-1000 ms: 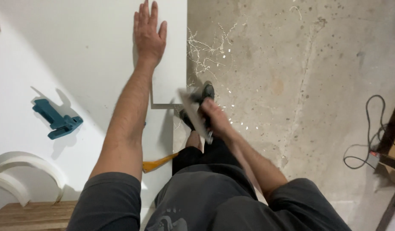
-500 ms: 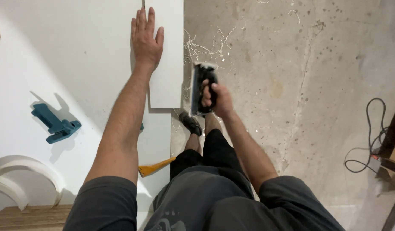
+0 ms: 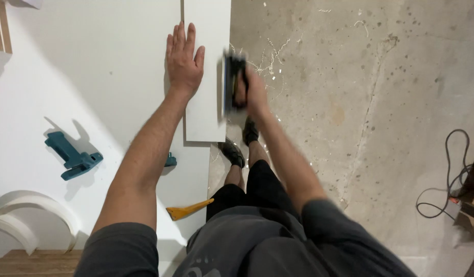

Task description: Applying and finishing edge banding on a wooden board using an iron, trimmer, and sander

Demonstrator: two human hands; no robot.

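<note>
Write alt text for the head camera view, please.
A person's left hand presses flat on a narrow white panel while the right hand holds a dark sanding block against its edge, above a concrete floor.

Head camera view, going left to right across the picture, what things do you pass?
Curved white arch pieces → teal plastic clamp tool → left hand flat on the white panel → narrow white board → right hand gripping a dark hand sanding block → bare concrete floor → black cable.
</note>
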